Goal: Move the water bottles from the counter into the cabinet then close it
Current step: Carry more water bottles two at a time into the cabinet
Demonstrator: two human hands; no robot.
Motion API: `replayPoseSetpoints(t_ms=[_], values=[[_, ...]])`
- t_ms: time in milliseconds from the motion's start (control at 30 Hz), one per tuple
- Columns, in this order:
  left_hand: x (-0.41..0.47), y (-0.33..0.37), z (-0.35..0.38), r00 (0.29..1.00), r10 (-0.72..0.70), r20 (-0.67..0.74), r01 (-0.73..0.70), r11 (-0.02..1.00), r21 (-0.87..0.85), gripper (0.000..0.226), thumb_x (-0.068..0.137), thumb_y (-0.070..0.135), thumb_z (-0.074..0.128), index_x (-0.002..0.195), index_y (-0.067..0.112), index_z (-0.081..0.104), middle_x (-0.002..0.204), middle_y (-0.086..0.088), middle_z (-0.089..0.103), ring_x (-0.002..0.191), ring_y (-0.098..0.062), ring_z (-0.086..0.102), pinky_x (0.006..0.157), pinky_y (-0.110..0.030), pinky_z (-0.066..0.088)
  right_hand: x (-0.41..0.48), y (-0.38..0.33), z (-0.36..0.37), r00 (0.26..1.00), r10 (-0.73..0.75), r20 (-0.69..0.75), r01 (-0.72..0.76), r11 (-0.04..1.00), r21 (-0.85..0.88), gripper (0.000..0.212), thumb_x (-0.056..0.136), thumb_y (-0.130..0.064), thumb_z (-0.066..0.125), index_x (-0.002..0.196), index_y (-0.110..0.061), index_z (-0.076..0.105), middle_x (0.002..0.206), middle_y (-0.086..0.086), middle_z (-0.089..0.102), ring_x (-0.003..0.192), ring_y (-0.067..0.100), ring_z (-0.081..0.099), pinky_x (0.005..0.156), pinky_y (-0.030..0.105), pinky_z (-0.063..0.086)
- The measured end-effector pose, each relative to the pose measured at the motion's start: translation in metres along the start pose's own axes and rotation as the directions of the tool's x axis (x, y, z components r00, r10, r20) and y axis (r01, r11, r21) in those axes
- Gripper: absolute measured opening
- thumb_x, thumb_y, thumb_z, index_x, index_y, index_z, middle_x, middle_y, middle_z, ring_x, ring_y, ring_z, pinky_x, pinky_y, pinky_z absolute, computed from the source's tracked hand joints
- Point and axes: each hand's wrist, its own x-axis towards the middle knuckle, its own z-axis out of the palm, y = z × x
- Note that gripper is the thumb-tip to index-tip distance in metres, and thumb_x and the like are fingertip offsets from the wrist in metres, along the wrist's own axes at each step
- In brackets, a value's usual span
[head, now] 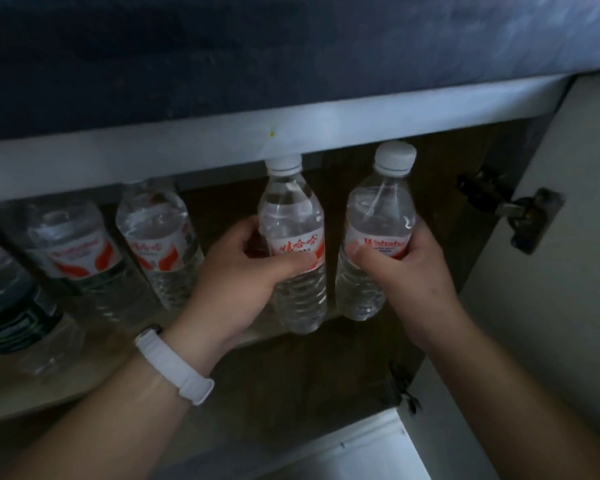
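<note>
**Two bottles going in at the cabinet mouth**

At lower centre, both forearms are reaching up the frame, a white band (174,363) circling the left wrist. The left hand (238,275) is wrapping around the label of one bottle (293,237); the right hand (404,268) is gripping a second bottle (378,230) just beside it, both upright. Further in, at left, three more bottles (156,237) are standing on the shelf (94,372). The cabinet door (548,271) is hanging open at right. The dark bench (257,57) is spanning the top.
</note>
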Motion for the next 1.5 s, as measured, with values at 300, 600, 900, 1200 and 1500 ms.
replayPoseSetpoints(t_ms=[300,600,900,1200,1500], values=[[0.024,0.0,0.004,1.0,0.013,-0.017,-0.012,0.998,0.067,0.057,0.073,0.028,0.087,0.125,0.036,0.064,0.11,0.018,0.071,0.099,-0.002,0.067,0.073,-0.018,0.048,0.034,0.009,0.003,0.998,0.044,-0.036,-0.045,0.999,-0.009,0.054,0.075,-0.024,0.081,0.12,-0.038,0.056,0.107,-0.014,0.067,0.097,0.003,0.064,0.077,0.025,0.05],[0.019,-0.022,0.006,0.996,0.083,-0.045,-0.078,0.993,0.093,0.063,0.077,0.042,0.079,0.135,0.043,0.054,0.117,0.026,0.065,0.102,0.009,0.061,0.075,-0.013,0.045,0.042,0.027,0.009,0.996,0.049,-0.069,-0.048,0.998,0.028,0.057,0.076,-0.031,0.081,0.124,-0.041,0.052,0.107,-0.02,0.065,0.092,-0.007,0.063,0.073,0.017,0.048],[0.001,-0.062,0.034,0.984,0.109,-0.14,-0.09,0.986,0.138,0.071,0.075,0.03,0.086,0.129,0.049,0.043,0.112,0.033,0.059,0.097,0.027,0.053,0.073,-0.005,0.043,0.019,0.076,0.026,0.976,-0.025,-0.216,-0.037,0.96,-0.276,0.081,0.068,-0.035,0.086,0.134,-0.04,0.038,0.12,-0.026,0.042,0.108,-0.008,0.041,0.076,0.007,0.029],[0.017,-0.062,0.044,0.989,0.061,-0.135,-0.043,0.991,0.128,0.069,0.075,0.027,0.087,0.128,0.044,0.047,0.108,0.027,0.059,0.096,0.009,0.054,0.074,-0.015,0.04,0.035,0.083,0.024,0.972,-0.042,-0.23,-0.03,0.953,-0.3,0.05,0.075,-0.036,0.078,0.116,-0.043,0.051,0.109,-0.021,0.057,0.105,-0.004,0.055,0.09,0.026,0.049],[0.059,-0.043,0.061,0.995,0.06,-0.077,-0.05,0.991,0.123,0.076,0.077,0.023,0.085,0.14,0.039,0.045,0.119,0.023,0.054,0.113,-0.005,0.051,0.094,-0.033,0.042,0.074,0.079,0.016,0.969,-0.091,-0.229,0.038,0.974,-0.225,0.047,0.079,-0.027,0.078,0.119,-0.034,0.053,0.12,-0.011,0.062,0.114,0.008,0.059,0.096,0.033,0.049]])
